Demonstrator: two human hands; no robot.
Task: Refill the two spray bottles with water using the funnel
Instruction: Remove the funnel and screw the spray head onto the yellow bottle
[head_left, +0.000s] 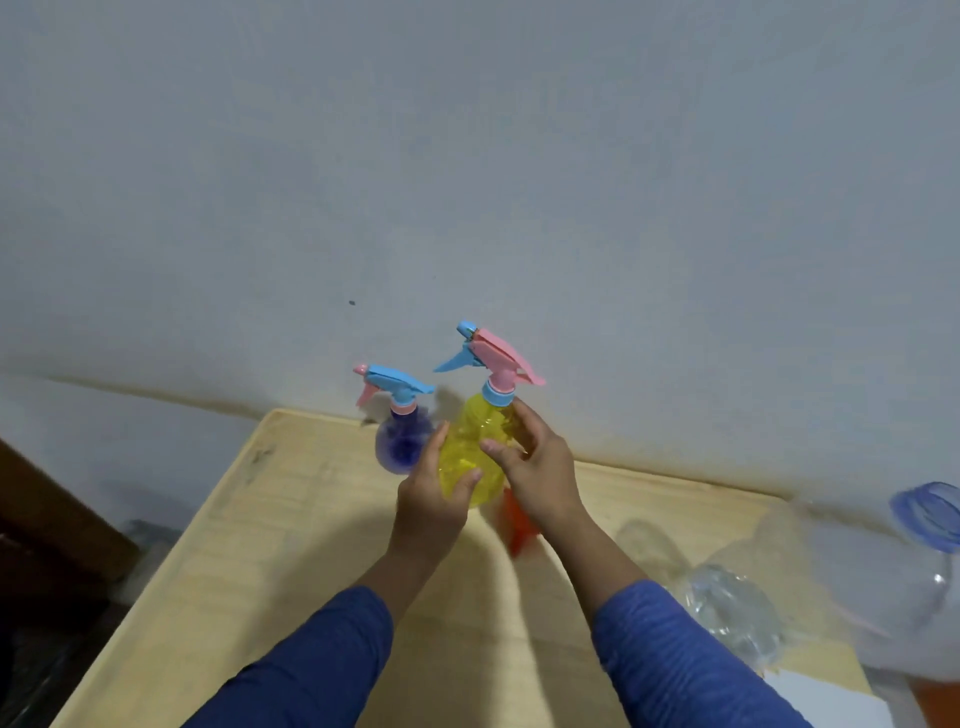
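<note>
A yellow spray bottle (470, 447) with a pink and blue trigger head is held upright above the wooden table (291, 530). My left hand (431, 499) grips its lower body. My right hand (535, 457) rests on its upper right side near the blue collar, fingers loosely curved. Behind and to the left stands a purple spray bottle (400, 441) with a blue and pink head, close to the wall. An orange funnel (517, 525) lies on the table, mostly hidden under my right wrist and blurred.
A large clear water jug (852, 587) with a blue cap (930, 514) lies at the table's right end. The white wall runs along the table's far edge. Dark furniture (47, 519) stands to the left, beyond the table's left edge.
</note>
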